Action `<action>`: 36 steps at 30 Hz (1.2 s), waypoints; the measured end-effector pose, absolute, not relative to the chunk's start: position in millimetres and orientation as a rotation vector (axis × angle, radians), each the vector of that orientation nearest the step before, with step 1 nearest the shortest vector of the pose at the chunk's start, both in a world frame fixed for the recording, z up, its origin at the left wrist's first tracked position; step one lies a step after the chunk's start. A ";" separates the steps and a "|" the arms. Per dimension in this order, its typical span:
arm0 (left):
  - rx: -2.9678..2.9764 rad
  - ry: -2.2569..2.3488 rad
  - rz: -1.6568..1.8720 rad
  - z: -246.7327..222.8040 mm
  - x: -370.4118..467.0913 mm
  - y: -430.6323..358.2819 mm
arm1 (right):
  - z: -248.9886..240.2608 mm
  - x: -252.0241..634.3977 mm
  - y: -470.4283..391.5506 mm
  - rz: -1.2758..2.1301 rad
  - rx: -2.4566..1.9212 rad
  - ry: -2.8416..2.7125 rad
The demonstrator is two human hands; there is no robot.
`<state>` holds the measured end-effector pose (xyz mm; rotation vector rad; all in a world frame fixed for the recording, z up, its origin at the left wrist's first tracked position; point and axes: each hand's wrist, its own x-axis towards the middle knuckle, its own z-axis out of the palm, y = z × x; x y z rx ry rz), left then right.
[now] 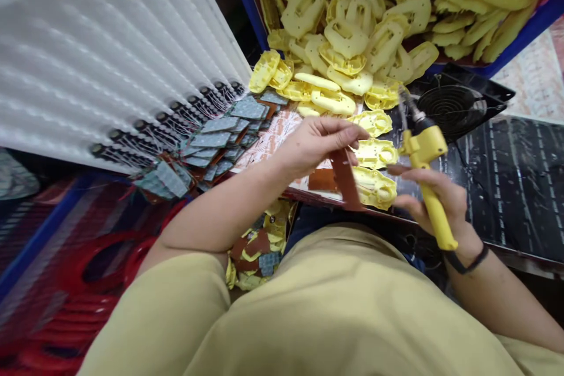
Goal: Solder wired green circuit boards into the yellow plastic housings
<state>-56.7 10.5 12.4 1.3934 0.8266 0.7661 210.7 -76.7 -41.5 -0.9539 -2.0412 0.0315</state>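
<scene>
Lying at near left: red rings (94,264). Far left: white ribbed tray (110,41), with wired black round parts (165,117) along its lower edge and grey-backed boards (220,126) piled beside. Centre: your left hand (324,141) pinches brown strip (346,179) between thumb and fingers, strip hanging over another brown piece (322,180). Just right: three yellow shells (374,154) in near-far row; more heaped beyond in blue crate (506,64). Right: your right hand (436,197) closed around yellow tool (434,205), tip pointing far. Far right: black fan (453,103).
</scene>
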 end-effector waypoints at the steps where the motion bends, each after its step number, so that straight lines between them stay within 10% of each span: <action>1: 1.469 0.849 0.721 17.0 -60.1 17.9 | -46.3 216.4 -67.7 0.057 -1.019 -2.034; 10: 2.314 1.063 0.214 -3.2 -23.4 61.8 | -88.1 237.1 6.5 0.095 -1.284 -2.302; 27: 2.494 1.032 0.094 -32.8 11.4 56.6 | -35.4 282.6 -116.8 -0.483 -1.205 -1.890; 36: 2.528 1.077 -0.001 -28.1 17.2 53.6 | -74.9 276.6 -117.1 -0.040 -1.149 -1.762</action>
